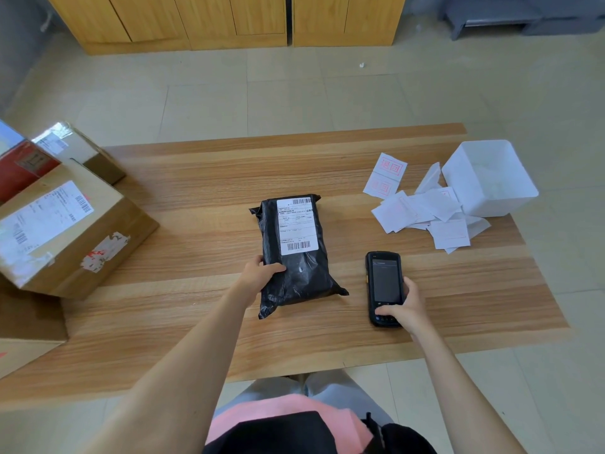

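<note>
Head view showed a black bag (302,280) lying flat near the middle of the table (196,198), its long side running away from the person and its white label (296,226) facing up on the far half. The left hand (262,273) gripped the bag's near left edge, thumb on top and fingers curled under the side. The right hand (407,309) held a scanner (383,283) just right of the bag, fingers wrapped round its body and thumb on the lower keys; whether the scanner rested on the table could not be told. The bag looked like thin, wrinkled plastic film over a soft, padded load, so it would probably be light, limp and a little slippery, and would sag if lifted by a corner. The loose tail of film at the near end would likely stretch or slide. A better hold seemed to be the filled side, where the left hand was, clear of the label so the barcodes stayed flat and readable. Boxes (65,231) stood at the left edge; paper slips (422,208) and a white tub (487,178) lay far right.
</note>
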A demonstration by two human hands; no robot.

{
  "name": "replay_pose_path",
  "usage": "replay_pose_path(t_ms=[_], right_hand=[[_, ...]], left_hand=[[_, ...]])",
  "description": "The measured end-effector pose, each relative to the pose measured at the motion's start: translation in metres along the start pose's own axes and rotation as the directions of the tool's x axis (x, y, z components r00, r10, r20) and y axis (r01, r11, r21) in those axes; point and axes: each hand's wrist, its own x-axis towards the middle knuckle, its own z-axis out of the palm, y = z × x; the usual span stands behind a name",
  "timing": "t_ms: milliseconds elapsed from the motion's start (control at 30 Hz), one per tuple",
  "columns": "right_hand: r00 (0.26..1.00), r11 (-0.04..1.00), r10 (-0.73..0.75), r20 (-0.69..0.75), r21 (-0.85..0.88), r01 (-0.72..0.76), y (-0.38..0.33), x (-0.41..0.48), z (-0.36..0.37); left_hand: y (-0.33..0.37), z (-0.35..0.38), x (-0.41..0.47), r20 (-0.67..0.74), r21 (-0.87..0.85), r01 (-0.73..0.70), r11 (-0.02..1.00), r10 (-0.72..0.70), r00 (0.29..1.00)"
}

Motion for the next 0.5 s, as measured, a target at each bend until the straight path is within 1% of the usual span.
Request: replay_pose_path(t_ms=[133,267,500], right_hand=[[0.996,0.998,-0.050,-0.069,0.042,0.053,-0.012,0.000,-0.003],[0.991,0.993,-0.097,-0.095,0.063,0.103,-0.034,0.002,-0.006],[0.979,0.987,-0.160,-0.125,0.000,0.161,-0.070,0.003,-0.006]], left_hand=[[0.003,-0.003,0.001,-0.012,0.019,-0.005,1.000,0.005,1.000],[0.008,-0.011,0.001,-0.023,0.029,-0.021,0.999,0.022,0.999],[0.019,-0.028,0.004,-0.018,0.055,-0.078,0.995,0.079,0.997]])
